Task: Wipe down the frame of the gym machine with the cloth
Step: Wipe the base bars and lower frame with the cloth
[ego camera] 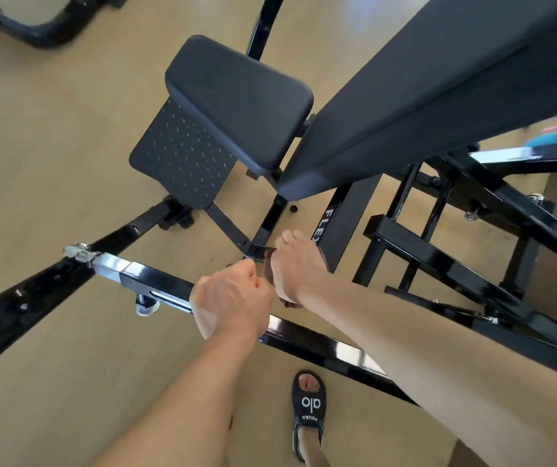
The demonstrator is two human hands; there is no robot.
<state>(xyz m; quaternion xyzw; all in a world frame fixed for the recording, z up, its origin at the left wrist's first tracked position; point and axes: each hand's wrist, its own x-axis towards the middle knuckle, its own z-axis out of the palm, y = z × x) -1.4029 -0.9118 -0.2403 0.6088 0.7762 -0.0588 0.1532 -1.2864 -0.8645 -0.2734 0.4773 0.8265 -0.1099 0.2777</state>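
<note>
Black frame tubing (155, 281) crosses the tan floor (51, 129) at left. Left hand (233, 301), curled and holding nothing visible, blocks it. Right hand (299, 264) grips a dark cloth (268, 269) beneath the seat pad (240, 96). Sandalled foot (308, 409) below.

We saw a glossy black frame (307, 338), dark grey pads (236, 96), a diamond-pattern black plate (182, 153), tan floor (51, 129), and a black sandal (309, 404) with white lettering.
</note>
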